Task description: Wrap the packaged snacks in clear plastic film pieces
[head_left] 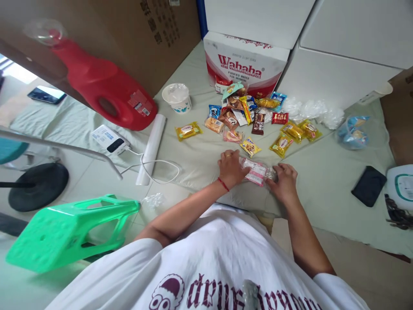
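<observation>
Between my two hands, close to my body, lies a clear plastic snack packet (256,173) with a pink and white printed label. My left hand (231,168), a red string around its wrist, grips the packet's left end with the thumb on top. At the other end, my right hand (284,183) pinches the see-through part, where something greyish shows under the plastic. Just beyond the hands are a yellow cookie packet (250,147), a pink-edged snack packet (232,136) and several yellow-wrapped cakes (281,144). A brown cocoa packet (258,123) sits farther back in the pile.
A Wahaha carton (247,64) stands behind the snacks. To the left are a paper tub (177,98), a white roll (151,148), a red jug (109,86) and a green stool (71,232). A blue-wrapped tub (353,132) and a black pouch (368,186) lie right.
</observation>
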`<action>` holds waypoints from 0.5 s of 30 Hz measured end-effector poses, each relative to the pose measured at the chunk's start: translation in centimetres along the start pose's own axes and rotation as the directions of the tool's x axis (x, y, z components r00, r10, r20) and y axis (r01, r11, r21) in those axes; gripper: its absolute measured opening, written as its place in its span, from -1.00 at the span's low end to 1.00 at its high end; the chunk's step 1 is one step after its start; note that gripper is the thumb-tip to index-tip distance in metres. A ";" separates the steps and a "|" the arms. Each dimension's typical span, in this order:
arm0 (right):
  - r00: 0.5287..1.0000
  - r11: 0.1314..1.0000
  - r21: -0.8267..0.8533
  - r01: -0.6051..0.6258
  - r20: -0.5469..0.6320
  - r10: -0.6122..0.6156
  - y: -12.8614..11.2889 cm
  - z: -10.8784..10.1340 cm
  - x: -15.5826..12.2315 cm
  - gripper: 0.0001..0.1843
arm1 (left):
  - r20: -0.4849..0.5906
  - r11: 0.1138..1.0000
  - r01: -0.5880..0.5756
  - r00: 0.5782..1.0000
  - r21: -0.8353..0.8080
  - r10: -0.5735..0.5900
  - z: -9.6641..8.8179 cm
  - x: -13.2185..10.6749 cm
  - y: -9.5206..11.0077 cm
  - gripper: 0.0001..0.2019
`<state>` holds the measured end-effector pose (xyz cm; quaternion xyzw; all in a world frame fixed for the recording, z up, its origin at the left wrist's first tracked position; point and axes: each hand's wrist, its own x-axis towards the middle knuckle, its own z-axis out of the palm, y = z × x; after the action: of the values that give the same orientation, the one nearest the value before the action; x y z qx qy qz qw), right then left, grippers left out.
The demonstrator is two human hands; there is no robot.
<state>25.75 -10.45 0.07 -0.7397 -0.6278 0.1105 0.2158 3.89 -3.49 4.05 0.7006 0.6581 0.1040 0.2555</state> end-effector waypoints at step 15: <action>0.953 0.541 0.791 -0.288 0.183 0.240 -6.8 1.5 -1.5 -0.74 | -0.303 0.828 -0.549 0.775 0.113 0.555 3.7 -2.8 0.1 -0.84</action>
<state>18.85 -10.85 1.65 -0.6422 -0.3948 0.4345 0.4928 5.40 -7.01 1.50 0.8380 0.4572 0.2818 0.0962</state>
